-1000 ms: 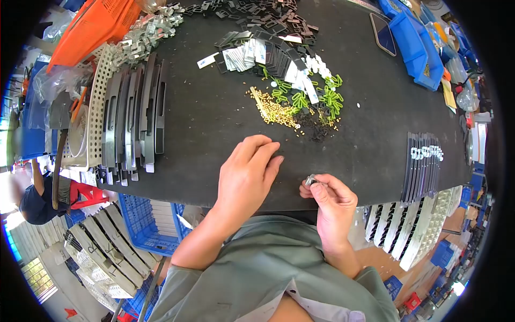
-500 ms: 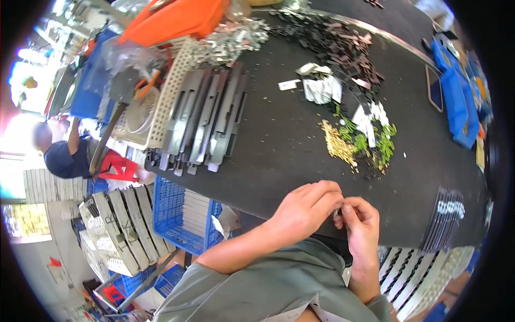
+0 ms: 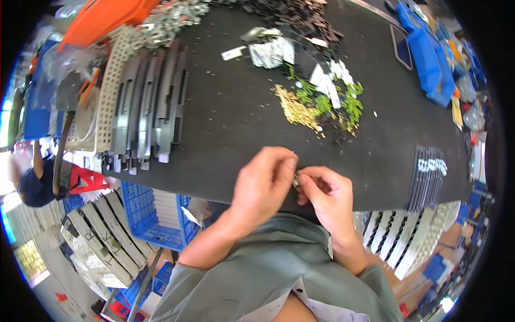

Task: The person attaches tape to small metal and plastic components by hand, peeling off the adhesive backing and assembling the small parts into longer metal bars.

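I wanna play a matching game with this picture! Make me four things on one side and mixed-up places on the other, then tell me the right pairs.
Things:
1. small part
2. phone
3. gold pieces
4. orange bin

Places:
A. touching the heap of green pieces
B. at the top left of the picture
C. between the left hand and the right hand
D. on the dark table, beside a blue tray

Right pairs: 1-C, 2-D, 3-A, 4-B
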A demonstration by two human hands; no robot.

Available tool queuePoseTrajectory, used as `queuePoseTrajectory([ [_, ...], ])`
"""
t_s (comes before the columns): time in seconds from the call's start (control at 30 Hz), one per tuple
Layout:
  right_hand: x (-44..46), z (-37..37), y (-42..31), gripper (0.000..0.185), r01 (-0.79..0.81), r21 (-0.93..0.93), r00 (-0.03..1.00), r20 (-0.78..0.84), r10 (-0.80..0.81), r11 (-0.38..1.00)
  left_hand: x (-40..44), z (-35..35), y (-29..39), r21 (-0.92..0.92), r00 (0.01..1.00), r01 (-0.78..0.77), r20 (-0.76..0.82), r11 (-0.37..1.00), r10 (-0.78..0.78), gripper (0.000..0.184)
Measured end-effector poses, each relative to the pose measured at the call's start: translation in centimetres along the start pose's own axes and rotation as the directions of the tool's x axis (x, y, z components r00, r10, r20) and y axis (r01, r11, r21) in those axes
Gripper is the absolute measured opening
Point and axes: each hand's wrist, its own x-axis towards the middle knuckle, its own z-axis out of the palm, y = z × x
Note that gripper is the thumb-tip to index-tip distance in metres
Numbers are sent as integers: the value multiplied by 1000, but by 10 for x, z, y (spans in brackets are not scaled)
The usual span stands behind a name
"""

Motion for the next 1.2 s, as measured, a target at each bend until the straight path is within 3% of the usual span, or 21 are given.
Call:
queuePoseTrajectory([
  [0.1,-5,-7,4,17,-29,50,999,-35,31,998,4,-15,-4,-77,995,23,-92,997,-30,9],
  [0.23,-23,-30,11,25,-68,233,997,-7,72,970,2,-31,-1,88,994,58,-97,994,-49,14],
  [0.33,-41,-40,16,29,-79,309,997,22,76,948,1,-25,2,270,989,-145,73,952,131,13],
  [0.5,-58,-48,32,28,-61,325,998,-9,68,944,13,-12,6,361,972,-212,172,908,159,15],
  [0.7,-54,-45,34,28,-91,440,982,-109,154,894,27,-5,5,537,888,-448,361,715,285,12],
  [0.77,-52,-44,37,29,-10,431,990,-122,69,902,28,-3,8,596,867,-491,401,635,295,14],
  [0.83,-53,-45,38,30,-1,417,991,-121,56,909,26,-2,8,589,854,-511,433,626,289,16],
  [0.97,-52,-43,41,29,-37,442,987,-124,102,896,13,13,13,333,816,-503,488,798,311,19],
  [1.03,-52,-41,43,29,4,452,988,-142,67,892,6,27,7,217,742,-588,529,779,413,20],
  [1.2,-52,-41,46,28,38,468,990,-136,30,883,9,37,6,243,641,-706,618,665,455,25],
])
